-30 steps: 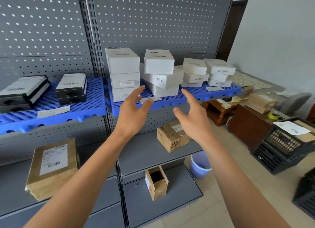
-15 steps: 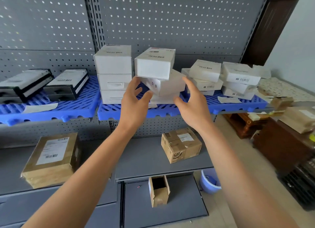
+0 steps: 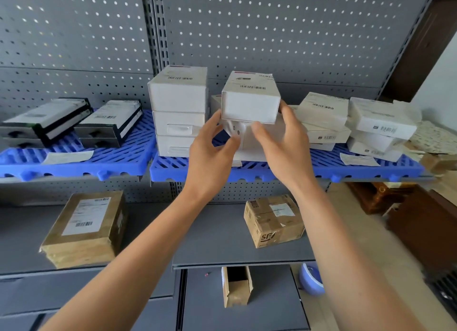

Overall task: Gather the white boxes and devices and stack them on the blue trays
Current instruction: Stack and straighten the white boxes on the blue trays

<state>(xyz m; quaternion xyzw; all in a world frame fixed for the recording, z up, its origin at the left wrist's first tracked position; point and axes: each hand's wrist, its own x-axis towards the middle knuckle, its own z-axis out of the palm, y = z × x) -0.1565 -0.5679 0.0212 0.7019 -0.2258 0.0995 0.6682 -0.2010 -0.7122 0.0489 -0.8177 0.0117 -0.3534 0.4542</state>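
Two blue trays [image 3: 284,171] [image 3: 74,168] lie side by side on the upper shelf. On the right tray stand a tall stack of white boxes [image 3: 178,113], a middle stack, and lower stacks of flat white boxes [image 3: 324,113] [image 3: 383,120]. The middle stack's top white box [image 3: 249,100] sits between my hands. My left hand [image 3: 212,150] touches its lower left corner with the fingertips. My right hand [image 3: 284,142] presses its right side, thumb under its front edge. A tilted white box [image 3: 237,132] lies beneath. Black-and-white devices [image 3: 108,122] [image 3: 44,122] rest on the left tray.
Paper slips [image 3: 68,156] [image 3: 358,159] lie on the trays. The lower grey shelf holds two taped cardboard parcels [image 3: 84,229] [image 3: 274,219]. An open small carton [image 3: 236,286] and a blue bin [image 3: 311,278] sit below. Brown furniture [image 3: 415,219] stands at the right.
Both hands rose from in front of the tray edge to the middle stack and closed in on the top white box. The view moved closer to the shelf.
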